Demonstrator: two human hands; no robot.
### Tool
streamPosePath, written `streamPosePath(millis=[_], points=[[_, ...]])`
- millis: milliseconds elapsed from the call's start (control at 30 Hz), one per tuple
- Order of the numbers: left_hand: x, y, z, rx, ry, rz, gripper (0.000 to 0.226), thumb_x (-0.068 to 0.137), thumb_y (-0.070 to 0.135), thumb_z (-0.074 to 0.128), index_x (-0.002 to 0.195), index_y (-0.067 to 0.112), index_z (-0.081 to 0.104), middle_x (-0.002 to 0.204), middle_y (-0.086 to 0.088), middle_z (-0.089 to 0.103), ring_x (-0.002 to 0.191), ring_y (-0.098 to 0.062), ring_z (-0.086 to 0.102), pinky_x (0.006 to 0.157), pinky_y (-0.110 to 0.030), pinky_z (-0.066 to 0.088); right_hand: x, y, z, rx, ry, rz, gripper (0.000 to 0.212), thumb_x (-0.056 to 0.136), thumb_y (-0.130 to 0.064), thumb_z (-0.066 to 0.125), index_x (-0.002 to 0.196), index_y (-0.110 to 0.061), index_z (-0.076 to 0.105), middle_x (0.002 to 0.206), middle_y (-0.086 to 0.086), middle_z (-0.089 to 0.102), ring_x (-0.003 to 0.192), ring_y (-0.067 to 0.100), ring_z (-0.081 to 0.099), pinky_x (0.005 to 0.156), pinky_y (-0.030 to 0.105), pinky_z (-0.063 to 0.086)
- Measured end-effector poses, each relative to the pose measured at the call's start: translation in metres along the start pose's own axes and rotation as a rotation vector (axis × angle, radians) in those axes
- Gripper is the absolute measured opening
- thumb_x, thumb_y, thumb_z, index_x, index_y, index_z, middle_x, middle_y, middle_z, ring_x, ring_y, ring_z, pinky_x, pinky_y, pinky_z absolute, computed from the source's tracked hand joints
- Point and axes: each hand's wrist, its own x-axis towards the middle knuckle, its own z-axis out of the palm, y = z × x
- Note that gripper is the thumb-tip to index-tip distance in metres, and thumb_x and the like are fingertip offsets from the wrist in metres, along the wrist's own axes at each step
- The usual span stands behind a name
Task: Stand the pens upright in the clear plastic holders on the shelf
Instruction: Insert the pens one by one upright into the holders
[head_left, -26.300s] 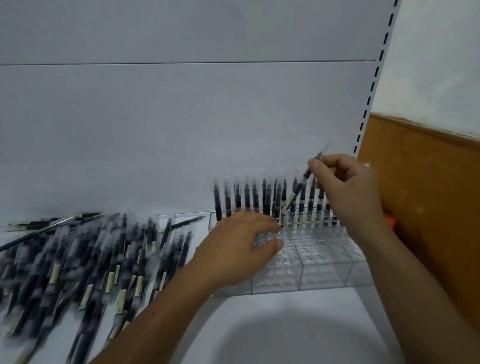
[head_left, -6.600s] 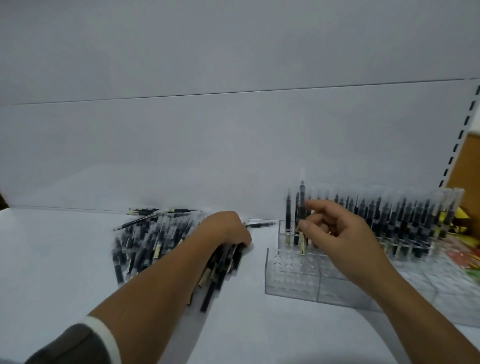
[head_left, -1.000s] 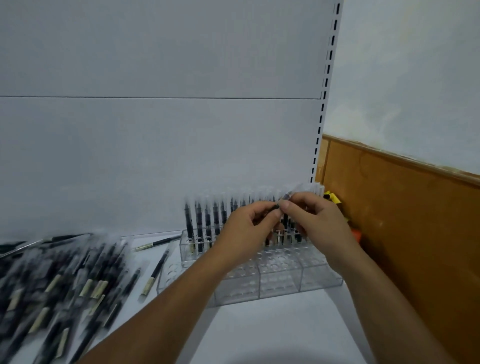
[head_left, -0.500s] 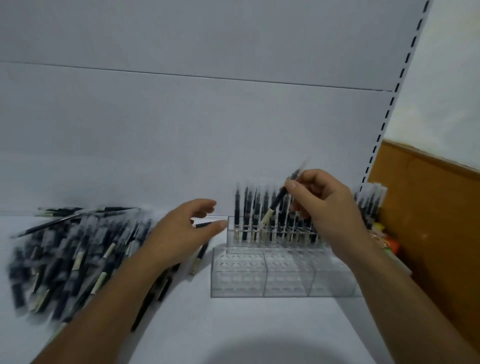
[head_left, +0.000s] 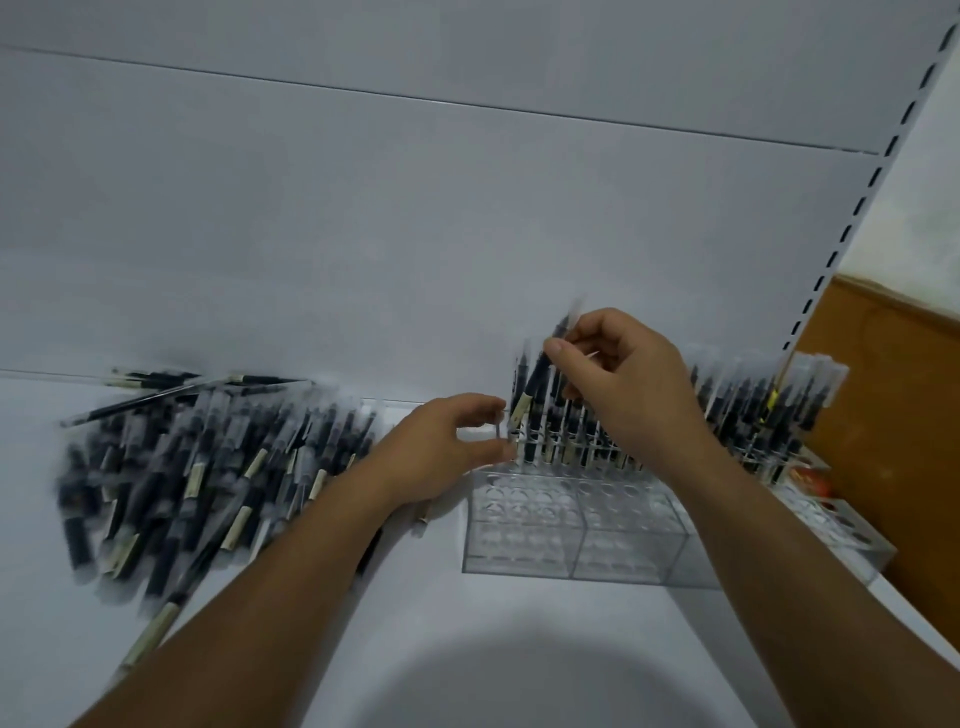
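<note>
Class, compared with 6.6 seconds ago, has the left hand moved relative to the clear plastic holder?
Yes. The left hand moved right, off the pile of loose pens, and its fingertips now reach the clear plastic holder's left end.

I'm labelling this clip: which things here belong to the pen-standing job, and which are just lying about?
In the job: black pen in the right hand; clear plastic holder; heap of loose black pens.
Lying about: small red object by the brown wooden panel.

A shop: slotted shelving upright (head_left: 862, 208), heaped pens (head_left: 208, 467), clear display holders (head_left: 571, 540).
</note>
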Motion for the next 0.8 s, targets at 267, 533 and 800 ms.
streamPosePath(millis=[267, 533, 800], points=[[-0.002, -0.001, 0.000, -0.031, 0.003, 0.006, 0.059, 0.081, 0.040, 0.074, 0.135, 0.028, 0.053, 0.130, 0.018, 0.058, 0.110, 0.008, 0.052, 0.089, -0.010, 0.037, 0.001, -0.004, -0.002, -0.114, -0.035, 0.011, 0.012, 0.087, -0.034, 0.070, 0.082, -0.027, 0.062, 0.077, -0.009, 0.067, 0.067, 0.016, 0.066, 0.068, 0.037, 0.058], [-0.003, 0.001, 0.000, -0.021, -0.005, 0.008, 0.058, 0.083, 0.037, 0.073, 0.136, 0.026, 0.052, 0.129, 0.015, 0.059, 0.111, 0.004, 0.054, 0.096, -0.018, 0.041, 0.000, -0.006, 0.011, -0.393, -0.170, 0.028, 0.022, 0.087, -0.040, 0.068, 0.072, -0.034, 0.052, 0.070, -0.015, 0.061, 0.064, 0.001, 0.056, 0.056, 0.023, 0.042], [-0.004, 0.002, 0.000, -0.038, -0.008, 0.003, 0.058, 0.082, 0.035, 0.074, 0.136, 0.026, 0.053, 0.129, 0.016, 0.059, 0.110, 0.004, 0.055, 0.098, -0.022, 0.043, -0.006, 0.001, 0.016, -0.470, -0.214, 0.063, 0.023, 0.088, -0.040, 0.066, 0.072, -0.032, 0.051, 0.070, -0.014, 0.061, 0.064, 0.002, 0.057, 0.055, 0.023, 0.041]])
